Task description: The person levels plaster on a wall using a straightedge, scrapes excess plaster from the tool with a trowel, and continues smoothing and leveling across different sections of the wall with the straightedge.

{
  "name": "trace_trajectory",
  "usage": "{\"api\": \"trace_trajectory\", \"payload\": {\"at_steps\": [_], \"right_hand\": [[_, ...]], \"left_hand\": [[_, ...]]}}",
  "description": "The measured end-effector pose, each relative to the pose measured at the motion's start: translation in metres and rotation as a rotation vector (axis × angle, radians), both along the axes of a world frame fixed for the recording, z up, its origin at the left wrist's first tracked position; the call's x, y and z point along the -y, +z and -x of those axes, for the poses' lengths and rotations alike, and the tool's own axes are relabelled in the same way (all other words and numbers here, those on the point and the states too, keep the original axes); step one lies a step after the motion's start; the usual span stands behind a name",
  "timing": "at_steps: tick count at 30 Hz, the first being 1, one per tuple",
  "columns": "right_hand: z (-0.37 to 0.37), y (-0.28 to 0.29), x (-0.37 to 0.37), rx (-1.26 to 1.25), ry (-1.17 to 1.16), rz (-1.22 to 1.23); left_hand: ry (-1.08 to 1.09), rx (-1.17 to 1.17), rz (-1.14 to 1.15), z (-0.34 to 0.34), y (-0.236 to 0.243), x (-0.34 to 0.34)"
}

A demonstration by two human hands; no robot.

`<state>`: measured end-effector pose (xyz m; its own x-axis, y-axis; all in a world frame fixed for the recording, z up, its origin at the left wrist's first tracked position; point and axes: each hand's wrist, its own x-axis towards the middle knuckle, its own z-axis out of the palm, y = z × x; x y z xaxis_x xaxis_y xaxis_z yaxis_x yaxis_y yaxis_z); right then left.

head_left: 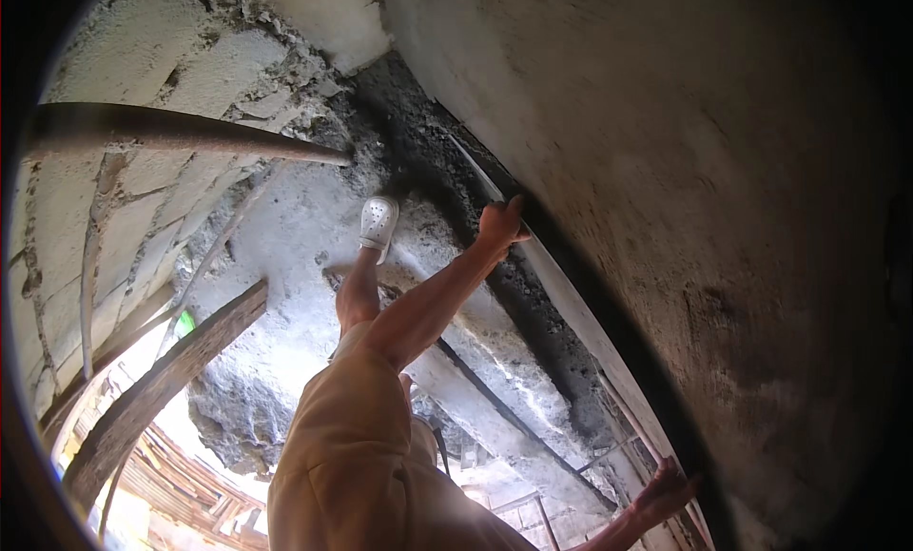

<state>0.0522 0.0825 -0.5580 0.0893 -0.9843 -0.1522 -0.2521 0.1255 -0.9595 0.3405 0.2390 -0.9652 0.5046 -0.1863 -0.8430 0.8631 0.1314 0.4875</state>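
A long, pale, straight board stretches along the large brownish wall, with a dark band of shadow beside it. My left hand is closed on the board toward its far end, thumb sticking up over the edge. Low at the right, my right hand grips the same board nearer to me. Some of its fingers are dim and hard to make out. My left arm comes out of tan clothing. Past it, a foot in a white perforated clog stands on the rough grey ground.
At the left a dark round pole slants in front of a whitish block wall. Below it leans a thick weathered wooden beam. Dark wet-looking material lies at the wall's foot. Stacked planks show in bright light at lower left.
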Motion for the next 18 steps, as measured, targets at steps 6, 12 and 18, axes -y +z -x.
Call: {"api": "trace_trajectory", "payload": {"at_steps": [6, 12, 18], "right_hand": [[0.022, 0.021, 0.01, 0.023, 0.048, 0.048], [0.061, 0.035, 0.022, 0.022, -0.059, -0.014], [0.123, 0.081, 0.04, -0.217, 0.058, 0.029]], "left_hand": [[0.149, 0.03, 0.192, 0.014, 0.041, 0.004], [0.238, -0.037, 0.363, 0.068, 0.039, 0.011], [0.182, -0.465, 0.546, 0.202, 0.016, 0.094]]}}
